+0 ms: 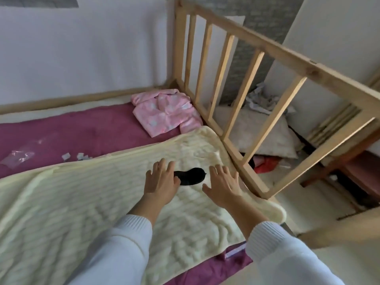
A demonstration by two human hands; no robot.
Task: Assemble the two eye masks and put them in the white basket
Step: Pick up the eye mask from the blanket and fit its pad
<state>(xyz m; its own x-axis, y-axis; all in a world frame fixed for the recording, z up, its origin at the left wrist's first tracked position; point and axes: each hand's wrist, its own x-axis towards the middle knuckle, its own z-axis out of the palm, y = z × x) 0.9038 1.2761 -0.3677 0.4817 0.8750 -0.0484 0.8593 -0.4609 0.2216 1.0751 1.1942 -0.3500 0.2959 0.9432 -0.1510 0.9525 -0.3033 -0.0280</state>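
A black eye mask point(192, 176) lies flat on the cream quilted blanket point(102, 198) near the bed's right side. My left hand point(161, 182) hovers with fingers spread over the mask's left end and hides part of it. My right hand point(223, 185) is open just to the right of the mask, palm down, holding nothing. Only one mask shows. No white basket is in view.
A wooden slatted rail point(242, 64) stands close on the right. A pink spotted garment point(166, 112) lies at the far end of the purple mattress cover point(72, 130). Clear plastic wrappers and white scraps point(18, 157) lie at the left. Clutter lies on the floor beyond the rail.
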